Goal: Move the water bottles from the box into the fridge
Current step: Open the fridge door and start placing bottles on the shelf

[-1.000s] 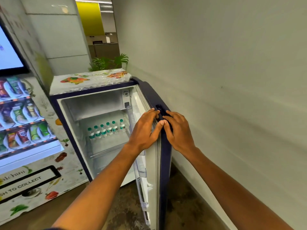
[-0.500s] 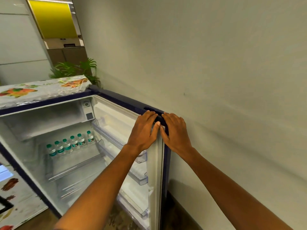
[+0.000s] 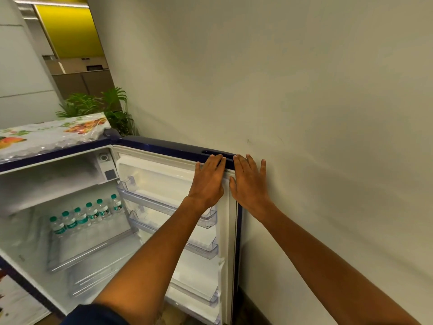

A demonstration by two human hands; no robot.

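The dark blue fridge (image 3: 54, 152) stands open, its door (image 3: 168, 146) swung wide against the wall on the right. A row of several small water bottles (image 3: 86, 214) with green caps stands at the back of a glass shelf inside. My left hand (image 3: 208, 181) lies flat on the inner top corner of the door, fingers straight, tips on the top edge. My right hand (image 3: 249, 181) rests flat beside it on the door's outer edge next to the wall. Neither hand holds anything. The box is out of view.
Clear door racks (image 3: 164, 202) line the inside of the door and hold nothing. A floral plastic sheet (image 3: 51, 132) covers the fridge top. A potted plant (image 3: 110, 106) stands behind the fridge. A pale wall (image 3: 304, 90) fills the right side.
The door has swung further open toward the wall. Both hands have uncurled from its top corner and now lie flat with straight fingers. The view has turned right.
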